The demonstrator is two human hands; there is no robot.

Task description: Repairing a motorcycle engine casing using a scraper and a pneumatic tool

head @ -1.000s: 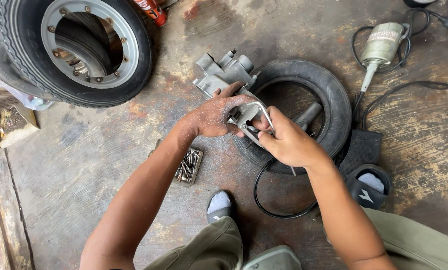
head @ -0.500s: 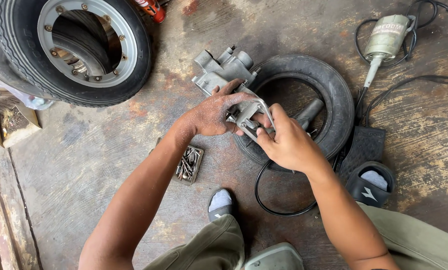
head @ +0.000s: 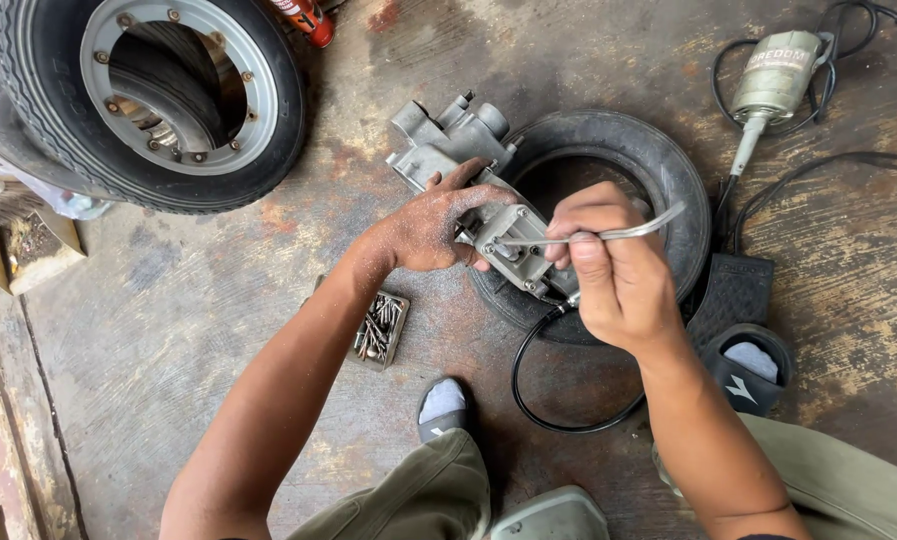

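Right hand (head: pixel 613 265) has lifted the metal tool (head: pixel 608 236) over the carburetor (head: pixel 468 175)

Bare forearms, no sleeves visible. Left hand (head: pixel 433 225) dusted with fine metallic grit, right hand (head: pixel 618 275) cleaner. Olive-green trousers (head: pixel 418 495), grey socks (head: pixel 440 402), dark slip-on sandals (head: pixel 743 365) with white logo mark.

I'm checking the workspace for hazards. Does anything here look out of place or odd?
Mostly the floor: a black cord loops loose between the person's feet, and a small tray of nails sits open beside the left arm. The grey metal part rests propped on a small tyre, not flat.
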